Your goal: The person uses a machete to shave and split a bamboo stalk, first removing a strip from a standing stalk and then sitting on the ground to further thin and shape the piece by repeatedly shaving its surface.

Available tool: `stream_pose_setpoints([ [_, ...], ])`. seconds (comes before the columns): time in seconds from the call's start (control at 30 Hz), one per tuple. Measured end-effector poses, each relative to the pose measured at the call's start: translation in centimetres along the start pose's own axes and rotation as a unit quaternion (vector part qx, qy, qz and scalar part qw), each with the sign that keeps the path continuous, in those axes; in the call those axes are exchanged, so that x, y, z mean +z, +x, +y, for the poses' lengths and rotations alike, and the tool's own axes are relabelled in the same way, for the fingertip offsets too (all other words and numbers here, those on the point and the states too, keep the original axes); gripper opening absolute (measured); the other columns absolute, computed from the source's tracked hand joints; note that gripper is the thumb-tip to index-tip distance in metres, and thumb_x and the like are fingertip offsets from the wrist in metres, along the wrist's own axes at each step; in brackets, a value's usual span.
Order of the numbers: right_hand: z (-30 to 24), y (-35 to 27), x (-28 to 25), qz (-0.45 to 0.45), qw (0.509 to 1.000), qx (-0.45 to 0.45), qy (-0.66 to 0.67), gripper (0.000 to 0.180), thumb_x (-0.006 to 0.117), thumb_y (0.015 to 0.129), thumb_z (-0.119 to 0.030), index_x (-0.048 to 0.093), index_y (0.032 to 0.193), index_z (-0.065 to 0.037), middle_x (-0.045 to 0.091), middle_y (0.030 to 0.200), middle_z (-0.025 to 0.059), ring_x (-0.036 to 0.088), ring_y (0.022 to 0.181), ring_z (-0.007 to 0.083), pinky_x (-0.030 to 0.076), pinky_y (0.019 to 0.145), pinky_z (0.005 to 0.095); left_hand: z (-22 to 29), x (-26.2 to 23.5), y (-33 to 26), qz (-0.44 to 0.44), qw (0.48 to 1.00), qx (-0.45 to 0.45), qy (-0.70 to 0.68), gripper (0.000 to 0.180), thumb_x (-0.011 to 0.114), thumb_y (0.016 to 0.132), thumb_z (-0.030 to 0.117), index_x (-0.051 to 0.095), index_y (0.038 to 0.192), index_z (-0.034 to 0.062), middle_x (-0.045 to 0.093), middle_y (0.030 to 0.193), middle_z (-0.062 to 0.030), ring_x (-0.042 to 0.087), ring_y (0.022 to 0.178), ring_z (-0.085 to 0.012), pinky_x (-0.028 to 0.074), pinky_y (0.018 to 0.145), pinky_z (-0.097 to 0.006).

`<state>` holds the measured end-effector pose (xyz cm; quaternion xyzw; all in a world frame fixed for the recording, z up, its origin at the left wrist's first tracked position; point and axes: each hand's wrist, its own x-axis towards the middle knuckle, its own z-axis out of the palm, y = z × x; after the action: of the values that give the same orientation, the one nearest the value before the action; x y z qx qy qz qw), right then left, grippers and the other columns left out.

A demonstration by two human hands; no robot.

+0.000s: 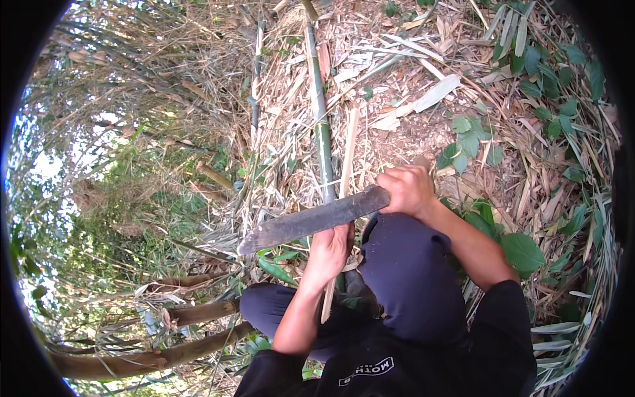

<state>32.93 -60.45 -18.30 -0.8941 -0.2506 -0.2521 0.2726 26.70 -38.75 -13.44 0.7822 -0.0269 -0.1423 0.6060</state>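
Observation:
My right hand [407,190] is closed round the handle of a machete [311,220]. Its broad, dark, worn blade points left and lies across a pale split bamboo strip [349,151]. Just below the blade, my left hand [329,253] is closed on that strip, its fingertips partly hidden by the blade. The strip runs lengthwise away from me, and its near end sticks out below my left wrist. My right fist is beside my raised right knee [410,264].
A green bamboo pole [319,112] stretches away along the ground, left of the strip. Split pieces [436,94] and dry shavings litter the ground ahead. Thick brown bamboo stems [198,312] stand at my left. Leafy plants [522,255] grow at the right.

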Motion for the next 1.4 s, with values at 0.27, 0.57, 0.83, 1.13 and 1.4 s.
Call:
stream_pose_setpoints([
  [0.27,1.2,-2.5,0.1,-0.007,0.988,0.153,-0.029,0.035,0.078,0.059,-0.039,0.059,0.068,-0.012,0.064,0.068,0.0061,0.066,0.064,0.0283,0.052,0.061,0.0424,-3.1,1.2,-8.1,-0.037,0.994,-0.003,0.104,0.014,0.044,0.103,0.013,0.052,0.099,0.0030,0.047,0.061,-0.0079,0.049,0.053,-0.0178,0.042,0.052,-0.034],
  [0.57,0.6,-1.1,0.4,-0.018,0.993,0.114,0.003,0.036,0.080,0.054,-0.036,0.059,0.065,-0.009,0.062,0.065,0.0089,0.063,0.057,0.0312,0.050,0.054,0.0439,-1.9,-0.1,-2.9,0.013,0.999,0.005,-0.031,0.024,0.038,0.107,0.023,0.053,0.116,0.0060,0.034,0.060,0.0098,0.029,0.048,-0.0003,0.023,0.043,-0.020],
  [0.83,0.3,-1.1,0.3,-0.012,0.999,0.041,-0.021,0.041,0.077,0.065,-0.047,0.061,0.070,-0.009,0.065,0.069,0.0076,0.068,0.069,0.0278,0.054,0.066,0.0433,-0.3,1.7,-0.4,0.052,0.971,0.136,0.188,0.023,0.045,0.104,0.018,0.056,0.100,-0.0018,0.055,0.070,-0.0099,0.054,0.063,-0.0214,0.042,0.058,-0.036],
  [1.13,0.3,-2.3,0.8,-0.038,0.938,0.344,0.004,0.036,0.077,0.070,-0.045,0.072,0.075,-0.010,0.067,0.068,0.0170,0.066,0.061,0.0379,0.053,0.061,0.0481,-5.1,-1.8,-10.8,0.039,0.996,-0.080,-0.024,0.036,0.040,0.106,0.040,0.055,0.105,0.0067,0.040,0.058,0.0074,0.036,0.043,-0.0016,0.026,0.038,-0.019],
  [1.4,0.4,-0.6,1.2,-0.020,0.997,0.065,-0.040,0.035,0.078,0.057,-0.040,0.061,0.068,-0.011,0.063,0.067,0.0070,0.065,0.060,0.0274,0.052,0.057,0.0418,-0.1,0.5,1.8,-0.045,0.993,0.017,-0.104,0.039,0.039,0.107,0.033,0.051,0.134,0.0081,0.037,0.061,0.0058,0.034,0.045,-0.0046,0.028,0.040,-0.023],
])
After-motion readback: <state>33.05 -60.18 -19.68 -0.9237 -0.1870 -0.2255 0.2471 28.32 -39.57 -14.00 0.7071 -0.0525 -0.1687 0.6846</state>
